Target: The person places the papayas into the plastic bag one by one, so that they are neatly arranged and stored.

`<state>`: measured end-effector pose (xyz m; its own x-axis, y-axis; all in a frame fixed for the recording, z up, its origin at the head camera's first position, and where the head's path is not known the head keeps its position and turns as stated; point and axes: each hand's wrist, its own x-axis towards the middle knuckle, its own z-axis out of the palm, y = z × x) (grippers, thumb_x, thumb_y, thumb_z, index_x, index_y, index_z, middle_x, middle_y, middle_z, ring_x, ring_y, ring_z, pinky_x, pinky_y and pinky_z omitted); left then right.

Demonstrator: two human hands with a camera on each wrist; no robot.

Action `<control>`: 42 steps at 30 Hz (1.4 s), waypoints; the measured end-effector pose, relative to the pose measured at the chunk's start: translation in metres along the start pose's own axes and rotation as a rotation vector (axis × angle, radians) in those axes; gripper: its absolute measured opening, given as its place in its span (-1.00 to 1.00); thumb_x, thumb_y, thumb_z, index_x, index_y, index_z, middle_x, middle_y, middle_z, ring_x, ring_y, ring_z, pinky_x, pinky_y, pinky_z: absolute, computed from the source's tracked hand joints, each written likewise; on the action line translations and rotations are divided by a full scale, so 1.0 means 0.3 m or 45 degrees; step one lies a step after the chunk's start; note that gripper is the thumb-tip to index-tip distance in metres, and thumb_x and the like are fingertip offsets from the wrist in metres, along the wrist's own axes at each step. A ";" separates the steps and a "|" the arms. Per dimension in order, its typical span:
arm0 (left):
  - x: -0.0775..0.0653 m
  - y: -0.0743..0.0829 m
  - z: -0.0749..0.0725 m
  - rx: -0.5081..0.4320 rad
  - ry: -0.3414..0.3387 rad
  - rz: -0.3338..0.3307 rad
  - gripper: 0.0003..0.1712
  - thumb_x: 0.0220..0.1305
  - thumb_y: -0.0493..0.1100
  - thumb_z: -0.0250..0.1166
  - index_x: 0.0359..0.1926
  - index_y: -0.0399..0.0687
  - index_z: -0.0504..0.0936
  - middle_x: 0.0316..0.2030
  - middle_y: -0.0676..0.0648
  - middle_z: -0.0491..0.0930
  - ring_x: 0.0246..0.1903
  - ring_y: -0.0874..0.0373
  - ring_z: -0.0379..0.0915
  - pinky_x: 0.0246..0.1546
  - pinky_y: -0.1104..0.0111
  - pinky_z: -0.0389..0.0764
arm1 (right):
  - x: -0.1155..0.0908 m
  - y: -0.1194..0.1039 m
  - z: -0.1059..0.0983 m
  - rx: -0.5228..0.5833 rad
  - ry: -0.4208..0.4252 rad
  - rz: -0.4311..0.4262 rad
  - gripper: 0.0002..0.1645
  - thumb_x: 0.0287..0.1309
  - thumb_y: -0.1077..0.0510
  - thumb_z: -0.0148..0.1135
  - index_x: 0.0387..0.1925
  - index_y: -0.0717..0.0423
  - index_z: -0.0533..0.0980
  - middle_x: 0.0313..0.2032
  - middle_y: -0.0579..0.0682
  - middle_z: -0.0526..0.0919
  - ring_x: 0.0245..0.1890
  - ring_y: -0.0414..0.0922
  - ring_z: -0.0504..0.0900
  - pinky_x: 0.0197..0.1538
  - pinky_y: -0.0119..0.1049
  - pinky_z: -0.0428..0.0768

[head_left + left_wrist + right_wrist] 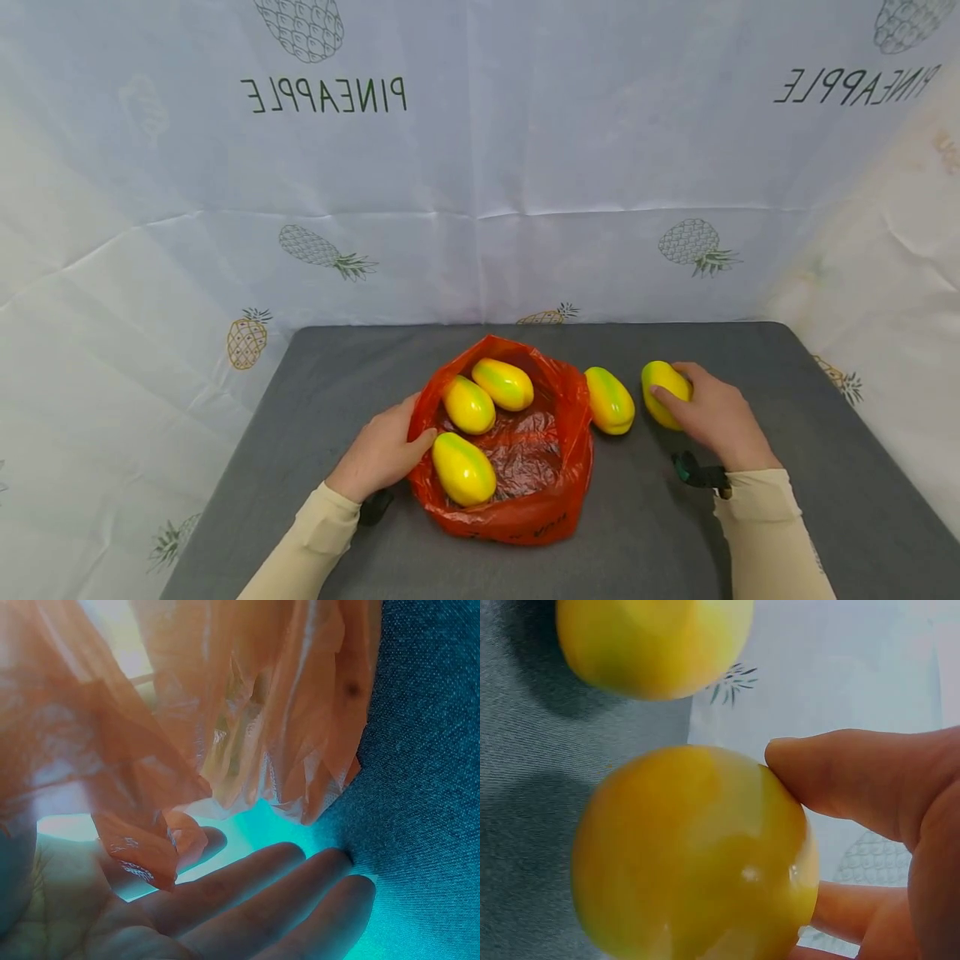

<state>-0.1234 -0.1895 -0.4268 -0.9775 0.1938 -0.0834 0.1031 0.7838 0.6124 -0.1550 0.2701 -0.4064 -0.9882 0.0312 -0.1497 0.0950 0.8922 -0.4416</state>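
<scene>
A red plastic bag (525,521) stands with its mouth wide open in the middle of the grey table. Inside it lie three yellow-green mangoes, one at the front left (463,471) and two farther back. At the bag's left side my left hand (382,446) holds the rim, thumb over the edge; its other fingers (247,900) reach out beneath the hanging plastic in the left wrist view. My right hand (716,412) grips another mango (694,855) between thumb and fingers, to the right of the bag. Between that hand and the bag is one more mango (609,402).
The grey table (637,533) ends at a white cloth (480,167) printed with pineapples, which hangs behind it and on both sides. Dark straps with small devices sit at both wrists.
</scene>
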 end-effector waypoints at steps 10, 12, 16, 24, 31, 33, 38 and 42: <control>-0.002 -0.008 0.005 0.000 0.010 0.001 -0.44 0.45 -0.05 0.38 0.40 -0.02 0.54 0.08 -0.03 0.74 -0.14 0.13 0.64 0.08 0.04 0.80 | -0.030 -0.038 -0.032 0.007 0.014 -0.039 0.06 0.51 -0.44 0.09 0.58 0.33 0.24 0.37 0.50 0.50 0.08 0.35 0.61 0.03 0.26 0.66; -0.001 -0.009 0.007 0.003 0.013 0.015 -0.43 0.46 -0.06 0.37 0.41 -0.04 0.53 0.09 -0.04 0.74 -0.12 0.12 0.65 0.09 0.03 0.79 | -0.036 -0.044 -0.037 0.007 0.015 -0.044 0.07 0.50 -0.45 0.09 0.59 0.31 0.24 0.36 0.49 0.51 0.06 0.33 0.62 0.00 0.22 0.66; 0.003 -0.004 0.010 0.008 0.011 0.029 -0.41 0.47 -0.08 0.37 0.44 -0.05 0.51 0.13 -0.05 0.74 -0.09 0.09 0.65 0.13 0.01 0.78 | -0.054 -0.064 -0.047 0.006 0.024 -0.058 0.08 0.49 -0.47 0.09 0.59 0.28 0.24 0.36 0.48 0.52 0.04 0.31 0.63 -0.04 0.18 0.67; -0.002 0.002 0.005 -0.026 -0.014 0.001 -0.43 0.50 -0.13 0.31 0.47 -0.07 0.50 0.14 -0.08 0.73 -0.14 0.11 0.64 0.11 0.01 0.79 | -0.099 -0.147 -0.057 -0.009 0.046 -0.150 0.03 0.47 -0.41 0.18 0.57 0.26 0.29 0.30 0.43 0.61 -0.04 0.22 0.68 -0.08 0.13 0.70; -0.007 -0.005 0.002 -0.025 -0.007 0.008 -0.44 0.50 -0.15 0.30 0.46 -0.09 0.50 0.14 -0.08 0.73 -0.15 0.12 0.64 0.11 0.02 0.79 | -0.115 -0.244 -0.073 0.016 0.076 -0.235 -0.03 0.47 -0.36 0.23 0.58 0.19 0.31 0.31 0.36 0.63 -0.02 0.17 0.70 -0.07 0.12 0.73; -0.007 -0.006 0.003 -0.023 -0.006 0.011 -0.44 0.50 -0.15 0.31 0.45 -0.09 0.50 0.13 -0.08 0.73 -0.15 0.12 0.64 0.11 0.02 0.79 | -0.121 -0.279 -0.074 0.027 0.077 -0.255 -0.05 0.47 -0.34 0.25 0.59 0.17 0.31 0.32 0.34 0.62 0.01 0.17 0.70 -0.04 0.13 0.74; -0.006 -0.004 0.005 -0.007 -0.006 0.012 -0.42 0.49 -0.13 0.33 0.46 -0.11 0.49 0.11 -0.09 0.73 -0.15 0.10 0.62 0.11 0.01 0.79 | -0.136 -0.359 -0.060 0.053 0.073 -0.323 -0.11 0.45 -0.28 0.31 0.57 0.11 0.34 0.31 0.28 0.64 0.00 0.13 0.69 -0.06 0.08 0.74; -0.007 -0.004 0.007 0.005 -0.006 0.010 -0.41 0.49 -0.12 0.34 0.46 -0.10 0.49 0.09 -0.09 0.73 -0.16 0.09 0.61 0.10 0.01 0.79 | -0.144 -0.413 -0.030 0.054 0.076 -0.384 -0.16 0.44 -0.22 0.34 0.54 0.09 0.38 0.29 0.23 0.67 -0.05 0.08 0.69 -0.10 0.02 0.72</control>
<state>-0.1212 -0.1895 -0.4291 -0.9757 0.2029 -0.0827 0.1114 0.7844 0.6102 -0.1251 0.1622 -0.3373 -0.9778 -0.2047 0.0455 -0.2001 0.8454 -0.4952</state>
